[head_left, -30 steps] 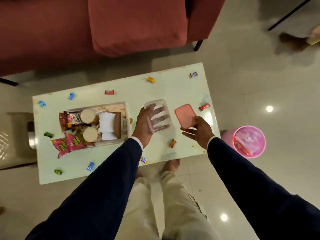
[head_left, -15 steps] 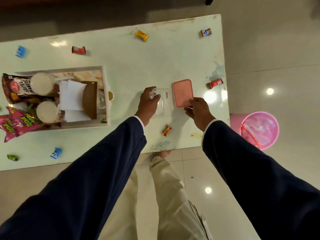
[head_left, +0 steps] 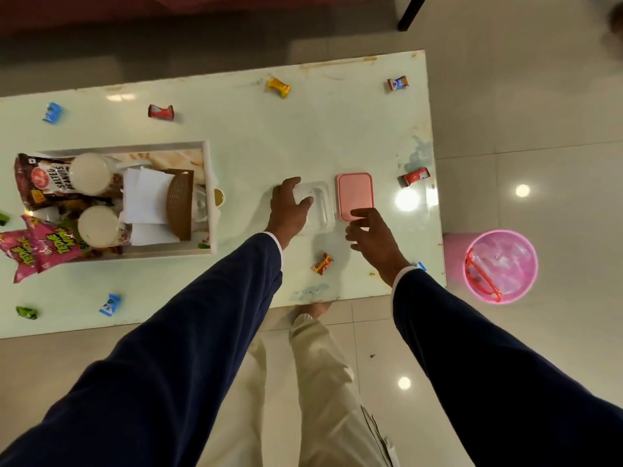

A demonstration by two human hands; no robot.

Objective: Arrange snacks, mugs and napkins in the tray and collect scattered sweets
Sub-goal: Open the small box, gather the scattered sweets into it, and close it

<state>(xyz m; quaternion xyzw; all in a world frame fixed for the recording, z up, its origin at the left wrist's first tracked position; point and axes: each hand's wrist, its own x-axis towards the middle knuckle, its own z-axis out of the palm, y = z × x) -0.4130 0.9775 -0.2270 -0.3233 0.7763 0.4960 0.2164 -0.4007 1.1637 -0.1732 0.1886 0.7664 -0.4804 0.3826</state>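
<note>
Taking the clear container [head_left: 317, 208] as the marker, everything reads off from it. Far to its left on the table [head_left: 263, 150] sits the tray [head_left: 207, 197], already packed: snack packets [head_left: 47, 180] spilling over its far-left end, two mugs [head_left: 88, 173] beside them, napkins [head_left: 145, 193] nearer the container's side. Around the tray lie loose sweets: a blue sweet [head_left: 52, 113] and a red sweet [head_left: 161, 111] beyond it, a green sweet [head_left: 26, 312] and another blue sweet [head_left: 110, 305] on the near side.

The left hand [head_left: 290, 210] rests on the container's left part, fingers curled over its rim; I take that as a steadying hold. Touching the container's right edge lies the pink lid [head_left: 355, 195], off and flat. The right hand [head_left: 371, 235] is at the lid's near corner, fingers loosely bent with a fingertip on or just over it; whether it truly touches I cannot tell. It holds nothing.

The step looks like readying the open box for sweets. Best to keep the left hand pinning the box so it doesn't skid on the glossy top, and send the right hand to the closest piece first, the orange-red sweet [head_left: 323, 263] just nearer than the container. Then the red sweet by the edge [head_left: 416, 176], right of the lid, and the yellow sweet [head_left: 278, 86] beyond. Pinch each by its wrapper twist; the one near the edge could easily be flicked off toward the pink bin [head_left: 499, 264].
</note>
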